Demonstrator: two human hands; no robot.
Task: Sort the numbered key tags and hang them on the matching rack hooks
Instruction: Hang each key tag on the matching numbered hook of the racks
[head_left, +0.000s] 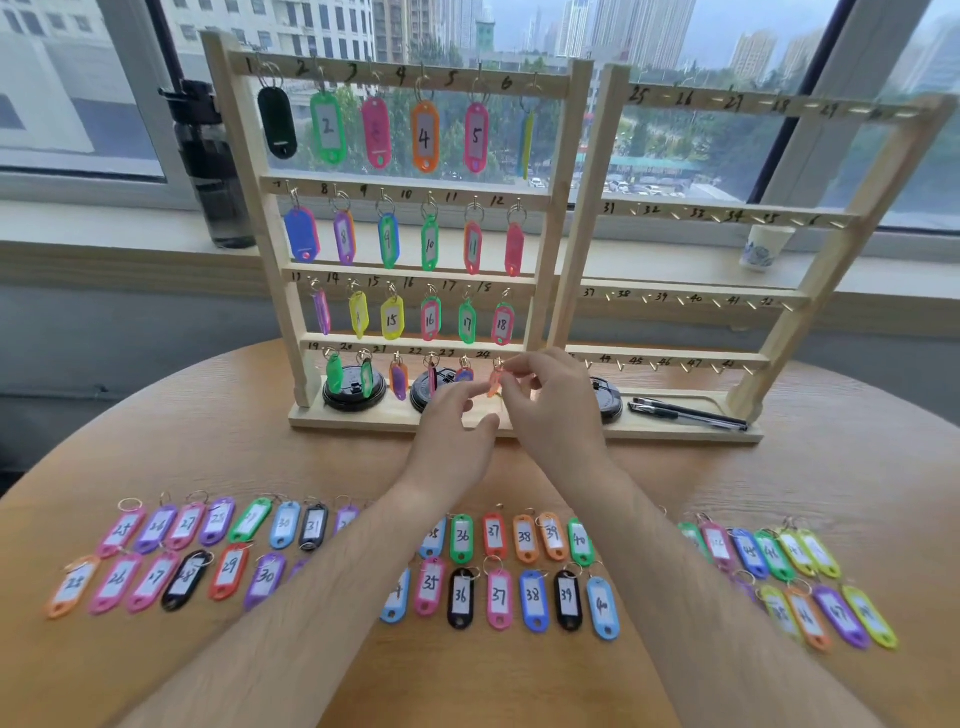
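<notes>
As right hand pinches, orange tag hangs below-left.

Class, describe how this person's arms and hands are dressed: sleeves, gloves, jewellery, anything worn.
The left hand and right hand are bare: no gloves, rings or watch visible. The left forearm and right forearm are uncovered, no sleeves in view.

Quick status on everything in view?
orange key tag, at hook 24, pinched by right hand
left hand, beside tag, grip unclear
left rack, hooks 1 to 23 filled
right rack, hooks bare
table tags, lying flat in rows
pens, lying on rack base
water bottle, upright on sill
</notes>
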